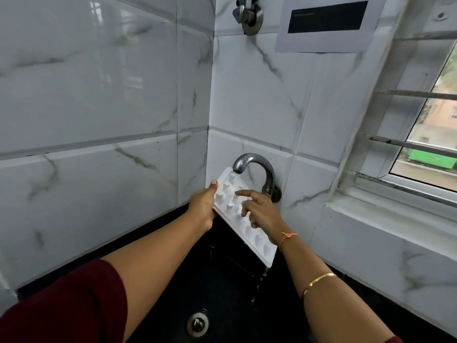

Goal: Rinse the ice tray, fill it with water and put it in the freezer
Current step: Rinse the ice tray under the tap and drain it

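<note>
Left hand (pixel 201 209) grips the left rim of the ice tray (pixel 258 240), thumb over the edge; the tray tilts under the tap (pixel 247 160) above the black sink (pixel 222 288), water spilling from its lower corner. Right hand (pixel 263 214), fingers spread and index extended, rests on the cells. Rinsing appears under way; filling and freezing remain. Wall sheet (pixel 326 23): no legible writing
</note>
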`<act>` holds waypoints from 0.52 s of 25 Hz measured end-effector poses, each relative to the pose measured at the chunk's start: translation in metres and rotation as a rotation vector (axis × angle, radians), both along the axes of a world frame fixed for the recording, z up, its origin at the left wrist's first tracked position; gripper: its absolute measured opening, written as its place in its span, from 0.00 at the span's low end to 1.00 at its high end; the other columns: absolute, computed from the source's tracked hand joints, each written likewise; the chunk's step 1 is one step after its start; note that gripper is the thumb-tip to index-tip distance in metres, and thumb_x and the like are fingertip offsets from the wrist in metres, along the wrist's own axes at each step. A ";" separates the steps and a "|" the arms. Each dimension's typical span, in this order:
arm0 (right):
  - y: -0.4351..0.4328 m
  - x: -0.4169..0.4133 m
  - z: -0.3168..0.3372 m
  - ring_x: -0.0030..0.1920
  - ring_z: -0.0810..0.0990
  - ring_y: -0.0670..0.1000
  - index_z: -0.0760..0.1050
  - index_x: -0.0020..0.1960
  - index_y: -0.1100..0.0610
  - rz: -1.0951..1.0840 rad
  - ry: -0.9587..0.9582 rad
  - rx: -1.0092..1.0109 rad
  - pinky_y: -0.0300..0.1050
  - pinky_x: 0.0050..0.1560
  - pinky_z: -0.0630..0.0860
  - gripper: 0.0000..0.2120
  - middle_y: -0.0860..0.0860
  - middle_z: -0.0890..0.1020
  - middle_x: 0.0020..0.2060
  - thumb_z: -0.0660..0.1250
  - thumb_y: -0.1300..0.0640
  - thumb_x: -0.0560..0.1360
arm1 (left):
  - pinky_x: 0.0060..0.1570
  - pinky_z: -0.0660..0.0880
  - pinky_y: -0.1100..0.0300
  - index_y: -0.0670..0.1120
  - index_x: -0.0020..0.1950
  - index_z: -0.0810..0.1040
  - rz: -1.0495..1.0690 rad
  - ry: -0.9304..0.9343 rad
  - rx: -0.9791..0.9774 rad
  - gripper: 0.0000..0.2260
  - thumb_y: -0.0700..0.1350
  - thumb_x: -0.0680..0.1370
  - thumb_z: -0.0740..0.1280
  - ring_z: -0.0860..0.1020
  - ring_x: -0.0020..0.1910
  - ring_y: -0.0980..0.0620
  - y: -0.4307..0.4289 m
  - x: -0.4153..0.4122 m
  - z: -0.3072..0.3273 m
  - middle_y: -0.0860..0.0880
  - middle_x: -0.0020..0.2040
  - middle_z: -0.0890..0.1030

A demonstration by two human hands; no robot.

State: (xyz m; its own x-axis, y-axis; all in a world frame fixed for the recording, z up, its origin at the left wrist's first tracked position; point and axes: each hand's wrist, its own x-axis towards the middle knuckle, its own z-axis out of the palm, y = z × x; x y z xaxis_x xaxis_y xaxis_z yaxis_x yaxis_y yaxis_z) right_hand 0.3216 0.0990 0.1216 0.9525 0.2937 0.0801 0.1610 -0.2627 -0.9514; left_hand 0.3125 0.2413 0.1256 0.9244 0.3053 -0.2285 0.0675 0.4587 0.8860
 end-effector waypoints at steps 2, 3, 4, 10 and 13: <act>0.003 -0.001 0.000 0.25 0.67 0.43 0.77 0.56 0.49 0.061 -0.054 -0.028 0.35 0.27 0.65 0.13 0.49 0.73 0.31 0.63 0.60 0.75 | 0.55 0.76 0.47 0.40 0.44 0.79 -0.055 -0.007 0.034 0.15 0.51 0.78 0.63 0.80 0.43 0.42 -0.010 0.007 0.001 0.42 0.42 0.81; 0.004 -0.002 -0.001 0.27 0.68 0.43 0.76 0.57 0.49 0.068 -0.088 -0.046 0.33 0.29 0.66 0.12 0.49 0.72 0.32 0.65 0.59 0.74 | 0.52 0.77 0.50 0.39 0.45 0.78 -0.075 0.000 0.041 0.15 0.51 0.79 0.62 0.80 0.42 0.43 -0.014 0.010 0.002 0.42 0.41 0.81; 0.005 -0.001 -0.004 0.30 0.69 0.43 0.75 0.57 0.50 0.057 -0.135 -0.076 0.33 0.32 0.66 0.13 0.49 0.71 0.33 0.68 0.57 0.73 | 0.48 0.77 0.52 0.39 0.44 0.77 -0.085 0.016 0.044 0.15 0.51 0.79 0.61 0.79 0.40 0.45 -0.019 0.014 0.003 0.43 0.40 0.80; -0.003 0.004 -0.015 0.51 0.74 0.46 0.75 0.60 0.51 -0.092 -0.343 -0.305 0.31 0.49 0.70 0.18 0.50 0.69 0.52 0.70 0.50 0.72 | 0.30 0.76 0.60 0.39 0.50 0.76 -0.118 0.050 0.030 0.15 0.49 0.81 0.58 0.77 0.34 0.47 -0.033 0.026 0.006 0.44 0.37 0.78; -0.002 0.008 -0.019 0.61 0.68 0.57 0.69 0.68 0.45 -0.149 -0.526 -0.703 0.50 0.64 0.68 0.21 0.54 0.65 0.61 0.63 0.50 0.75 | 0.44 0.77 0.54 0.37 0.54 0.77 -0.125 0.012 0.002 0.16 0.49 0.81 0.58 0.78 0.38 0.46 -0.034 0.033 0.005 0.43 0.40 0.80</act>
